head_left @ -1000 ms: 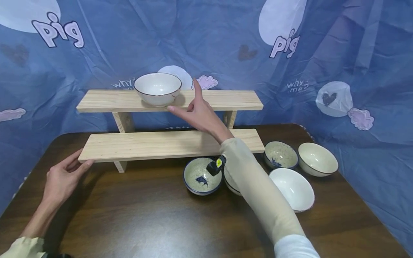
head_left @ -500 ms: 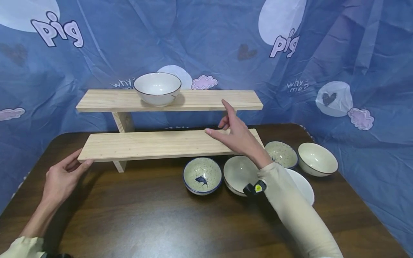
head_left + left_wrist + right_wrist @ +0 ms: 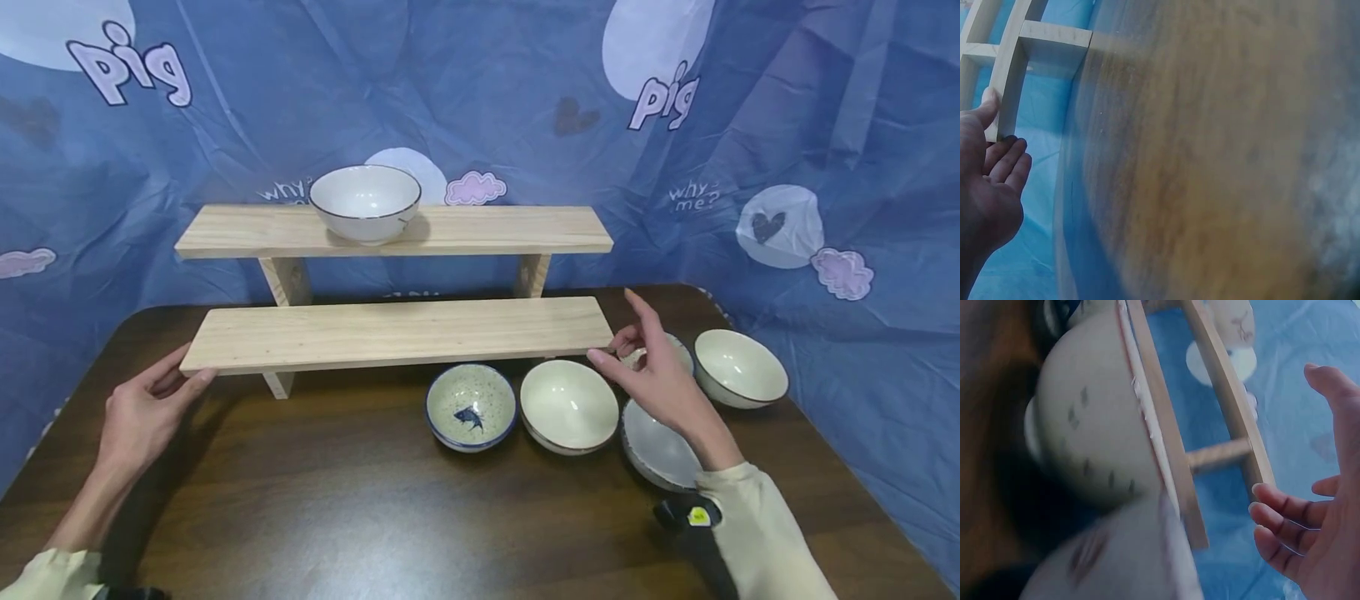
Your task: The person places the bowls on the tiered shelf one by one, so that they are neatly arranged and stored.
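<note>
A two-tier wooden shelf stands on the table, with a lower board (image 3: 397, 333) and an upper board (image 3: 517, 229). At the lower board's left end my left hand (image 3: 146, 417) grips the corner; the left wrist view has the thumb (image 3: 988, 107) on one side and fingers on the other. A white, dark-rimmed bowl (image 3: 366, 204) sits left of centre on the upper board. My right hand (image 3: 660, 379) holds nothing, fingers apart, beside the lower board's right end. Beneath it are a white bowl (image 3: 652, 446) and a speckled bowl (image 3: 682, 354), both partly hidden.
Along the shelf's front stand a speckled bowl with a blue fish (image 3: 471, 408) and a cream bowl (image 3: 570, 407). Another cream bowl (image 3: 742, 367) is at far right. A blue printed cloth (image 3: 510, 100) hangs behind the dark wooden table (image 3: 360, 500).
My right hand has moved away from the bowl on the upper board, down and right, to above the bowls at right. The left hand keeps its place on the lower board.
</note>
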The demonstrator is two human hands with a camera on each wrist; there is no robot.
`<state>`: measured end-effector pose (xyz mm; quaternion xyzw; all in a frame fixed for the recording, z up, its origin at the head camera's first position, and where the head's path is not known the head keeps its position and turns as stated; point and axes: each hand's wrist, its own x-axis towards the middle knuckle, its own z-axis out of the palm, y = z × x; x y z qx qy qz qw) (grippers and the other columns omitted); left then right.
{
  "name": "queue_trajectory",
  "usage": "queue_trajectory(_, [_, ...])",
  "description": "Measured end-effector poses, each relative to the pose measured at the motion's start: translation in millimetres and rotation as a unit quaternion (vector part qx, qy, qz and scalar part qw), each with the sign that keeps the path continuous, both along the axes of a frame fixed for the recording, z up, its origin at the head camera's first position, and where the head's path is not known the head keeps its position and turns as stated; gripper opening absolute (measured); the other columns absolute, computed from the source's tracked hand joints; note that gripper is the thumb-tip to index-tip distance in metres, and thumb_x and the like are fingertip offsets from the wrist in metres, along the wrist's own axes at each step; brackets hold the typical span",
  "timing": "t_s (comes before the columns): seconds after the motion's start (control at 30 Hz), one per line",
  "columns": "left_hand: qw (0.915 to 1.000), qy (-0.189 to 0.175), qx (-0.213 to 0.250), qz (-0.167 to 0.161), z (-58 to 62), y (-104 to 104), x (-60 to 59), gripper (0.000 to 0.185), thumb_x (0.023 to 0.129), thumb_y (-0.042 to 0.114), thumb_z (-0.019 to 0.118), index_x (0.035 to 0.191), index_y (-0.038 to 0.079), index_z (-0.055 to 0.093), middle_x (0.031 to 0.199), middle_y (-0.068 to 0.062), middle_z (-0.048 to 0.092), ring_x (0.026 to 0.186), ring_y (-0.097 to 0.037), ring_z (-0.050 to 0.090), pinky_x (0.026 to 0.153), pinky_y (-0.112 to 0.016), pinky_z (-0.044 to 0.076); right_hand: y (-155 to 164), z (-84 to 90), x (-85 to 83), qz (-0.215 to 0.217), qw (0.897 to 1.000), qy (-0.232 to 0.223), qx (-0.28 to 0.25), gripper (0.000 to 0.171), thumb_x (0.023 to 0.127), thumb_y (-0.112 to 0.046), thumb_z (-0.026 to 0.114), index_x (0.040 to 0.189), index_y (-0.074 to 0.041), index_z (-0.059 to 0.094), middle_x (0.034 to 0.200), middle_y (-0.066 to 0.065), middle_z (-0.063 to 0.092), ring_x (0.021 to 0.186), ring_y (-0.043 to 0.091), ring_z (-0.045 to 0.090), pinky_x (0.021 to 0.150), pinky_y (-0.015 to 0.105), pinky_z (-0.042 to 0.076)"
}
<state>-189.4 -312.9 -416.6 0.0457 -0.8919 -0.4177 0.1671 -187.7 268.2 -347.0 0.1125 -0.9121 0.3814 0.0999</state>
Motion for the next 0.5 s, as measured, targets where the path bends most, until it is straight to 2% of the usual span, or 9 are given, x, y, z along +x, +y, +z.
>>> queue_trajectory(0.17, [1.0, 0.004, 0.008, -0.005, -1.2, 1, -0.8, 0.063, 0.088, 0.034, 0.069, 0.141, 0.007, 0.047, 0.124, -0.027, 0.052, 0.089, 0.019, 0.048, 0.066, -0.003, 0.039, 24, -7.1, 21.9, -0.043, 0.999, -0.004, 0.025, 0.085, 0.09, -0.043, 0.064, 0.153, -0.022, 0.01, 0.106, 0.008, 0.054, 0.096, 0.021, 0.05, 0.075, 0.035, 0.042])
queue_trajectory(0.4, [0.9999, 0.008, 0.011, -0.004, -0.8, 0, 0.1, 0.062, 0.088, 0.033, 0.069, 0.14, 0.007, 0.047, 0.123, -0.027, 0.052, 0.088, 0.021, 0.048, 0.067, -0.002, 0.039, 54, -17.4, 45.6, -0.083, 0.996, 0.0, 0.033, 0.081, 0.091, -0.037, 0.064, 0.153, -0.019, 0.015, 0.108, 0.011, 0.056, 0.094, 0.019, 0.051, 0.073, 0.024, 0.041])
queue_trajectory(0.5, [0.9999, 0.007, 0.009, -0.003, -0.4, 0, 0.5, 0.062, 0.088, 0.034, 0.069, 0.14, 0.008, 0.048, 0.123, -0.027, 0.052, 0.087, 0.021, 0.048, 0.067, -0.002, 0.038, 64, -21.0, 53.3, -0.105, 0.994, 0.004, 0.043, 0.079, 0.091, -0.036, 0.064, 0.153, -0.017, 0.017, 0.109, 0.012, 0.057, 0.092, 0.017, 0.052, 0.071, 0.024, 0.041])
